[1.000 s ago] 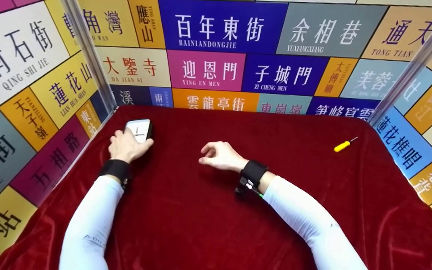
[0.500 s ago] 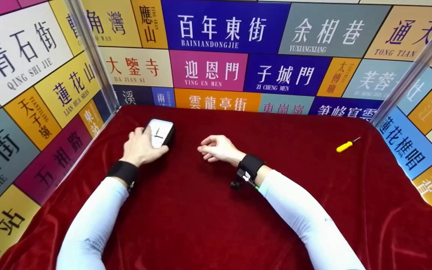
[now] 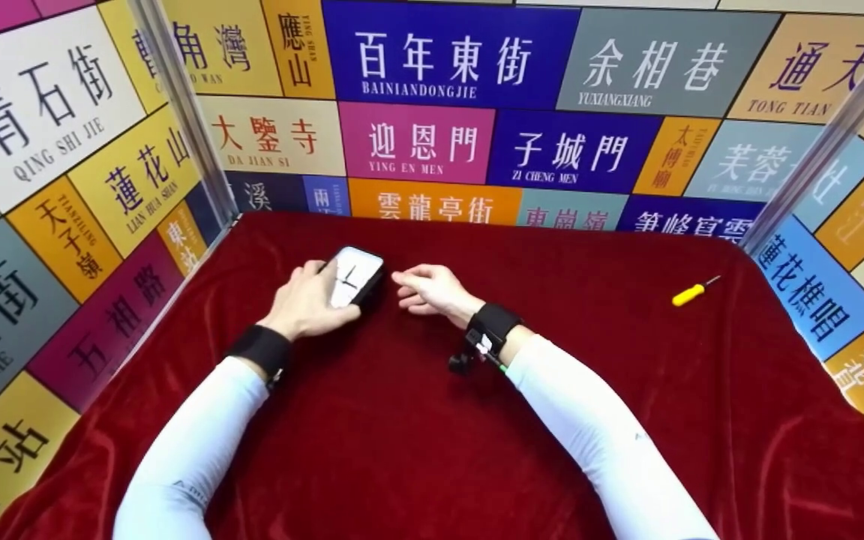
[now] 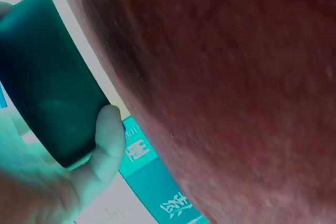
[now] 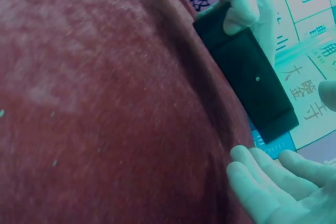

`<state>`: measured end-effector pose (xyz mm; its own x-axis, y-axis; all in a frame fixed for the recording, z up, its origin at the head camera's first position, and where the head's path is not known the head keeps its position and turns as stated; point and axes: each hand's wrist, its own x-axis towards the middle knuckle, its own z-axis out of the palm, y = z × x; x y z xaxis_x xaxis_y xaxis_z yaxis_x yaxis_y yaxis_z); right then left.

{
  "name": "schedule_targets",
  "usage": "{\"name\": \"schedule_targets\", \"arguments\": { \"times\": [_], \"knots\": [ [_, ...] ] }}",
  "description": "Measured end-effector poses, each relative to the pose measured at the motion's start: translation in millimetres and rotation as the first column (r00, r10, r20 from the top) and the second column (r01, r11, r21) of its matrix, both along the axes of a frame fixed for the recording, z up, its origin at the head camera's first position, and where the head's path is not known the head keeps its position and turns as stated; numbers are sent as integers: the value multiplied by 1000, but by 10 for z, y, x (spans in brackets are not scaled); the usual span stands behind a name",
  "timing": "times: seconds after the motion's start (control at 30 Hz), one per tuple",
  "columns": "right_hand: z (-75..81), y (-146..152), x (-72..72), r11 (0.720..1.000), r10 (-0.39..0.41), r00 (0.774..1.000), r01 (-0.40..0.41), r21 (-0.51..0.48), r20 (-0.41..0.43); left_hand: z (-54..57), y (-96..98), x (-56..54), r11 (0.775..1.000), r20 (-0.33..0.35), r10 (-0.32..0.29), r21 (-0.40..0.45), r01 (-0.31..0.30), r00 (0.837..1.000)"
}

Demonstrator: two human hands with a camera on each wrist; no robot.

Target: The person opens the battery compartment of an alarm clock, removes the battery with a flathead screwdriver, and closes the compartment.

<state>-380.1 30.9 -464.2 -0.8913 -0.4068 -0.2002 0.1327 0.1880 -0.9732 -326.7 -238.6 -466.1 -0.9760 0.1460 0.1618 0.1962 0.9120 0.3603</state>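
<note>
A rectangular desk clock [image 3: 361,271] with a white face, dark clock hands and a black body is gripped by my left hand [image 3: 303,301], whose thumb lies along its near side. The left wrist view shows the dark body of the clock [image 4: 52,77] between the fingers. Just right of the clock, my right hand [image 3: 438,291] holds nothing, its fingers loosely bent and pointing at it. From the right wrist, the clock [image 5: 254,74] appears tilted over the cloth, a small gap away from the right fingertips [image 5: 239,153].
A screwdriver [image 3: 691,293] with a yellow handle lies at the right on the dark red velvet cloth [image 3: 402,427]. Panels of colourful street-name signs [image 3: 417,142] stand behind and along both sides, with clear corner posts [image 3: 192,127].
My left hand has carried the clock rightward from the back left corner, turning it clockwise. My right hand has shifted slightly up and left, and the gap between the hands has narrowed.
</note>
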Motion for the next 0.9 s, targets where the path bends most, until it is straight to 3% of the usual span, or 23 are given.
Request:
{"name": "schedule_targets", "arguments": {
  "times": [0.37,0.53,0.73,0.9],
  "knots": [
    [-49,6,-83,980,-69,985,97,-174,158,10,218,43,989,-25,-149,-17,149,989],
    [-76,38,-69,968,-119,976,155,-197,183,9,282,33,983,7,-183,2,183,983],
    [-106,77,-49,949,-187,970,220,-227,156,-14,309,-44,971,45,-206,133,199,977],
    [-108,135,-39,921,-255,954,290,-260,160,-19,318,-97,943,117,-156,313,112,981]
  ]
}}
